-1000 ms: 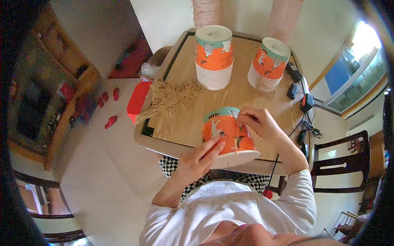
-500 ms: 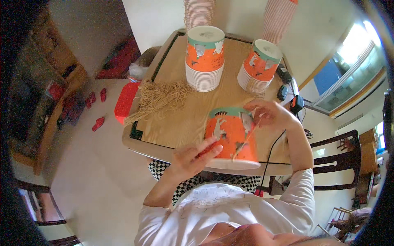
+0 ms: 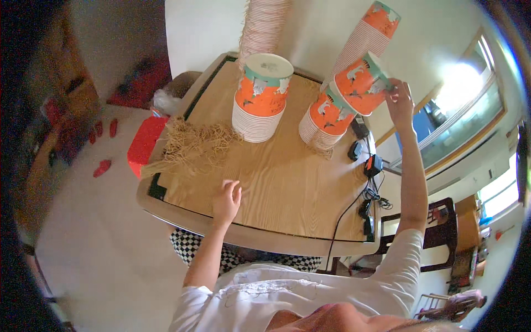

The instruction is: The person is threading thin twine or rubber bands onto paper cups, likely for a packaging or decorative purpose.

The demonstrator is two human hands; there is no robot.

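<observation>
My right hand [image 3: 400, 100] grips the green base edge of an orange paper bucket [image 3: 359, 86]. This bucket is upside down and tilted, its rim at the top of the short right stack of nested buckets [image 3: 330, 115]; I cannot tell whether it rests on it. Some tan strands show low on that stack. My left hand [image 3: 227, 201] hovers over the near left part of the table, fingers loosely bent and apart, holding nothing. Beyond it lies a loose heap of tan raffia-like strands [image 3: 193, 145]. Another inverted bucket stack [image 3: 260, 102] stands at the middle back.
Taller stacks rise behind, a white column [image 3: 265, 27] and an orange-topped one [image 3: 362, 44]. Black adapters and cables [image 3: 371, 166] line the right edge of the wooden table [image 3: 276, 193]. A red container [image 3: 146, 146] sits by its left edge. A dark chair [image 3: 442, 232] stands at right.
My right hand has carried the bucket from in front of me to the right stack. My left hand has let go of it and stays over the table's near left.
</observation>
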